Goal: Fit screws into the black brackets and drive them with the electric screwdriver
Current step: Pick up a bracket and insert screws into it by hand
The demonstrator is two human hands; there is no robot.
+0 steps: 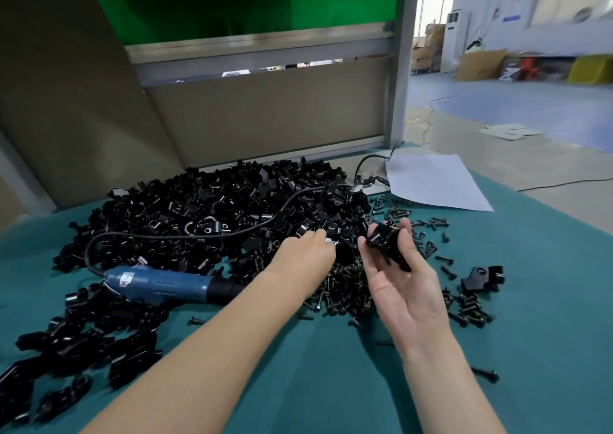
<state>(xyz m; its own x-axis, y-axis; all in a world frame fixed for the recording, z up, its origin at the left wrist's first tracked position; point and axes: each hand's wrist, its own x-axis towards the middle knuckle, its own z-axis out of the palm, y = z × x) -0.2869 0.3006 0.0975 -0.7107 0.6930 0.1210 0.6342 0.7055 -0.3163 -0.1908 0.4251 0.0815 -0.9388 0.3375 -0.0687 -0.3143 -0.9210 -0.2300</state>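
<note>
A big heap of black brackets [212, 211] covers the back middle of the green table [331, 367]. My left hand [306, 256] reaches palm down into the heap's right edge, fingertips among the brackets; whether it grips one is hidden. My right hand [403, 277], palm up, holds a black bracket [386, 242] between thumb and fingers. Black screws [345, 292] lie piled under and between the hands, with more scattered to the right. The blue electric screwdriver [166, 282] lies on its side left of my left forearm, its black tip pointing right.
A second pile of brackets [76, 340] lies at the front left. The screwdriver's black cable [199, 234] loops over the heap. A white sheet of paper [434, 181] sits at the back right, and a lone bracket [481, 277] lies right. Cardboard panels stand behind the table.
</note>
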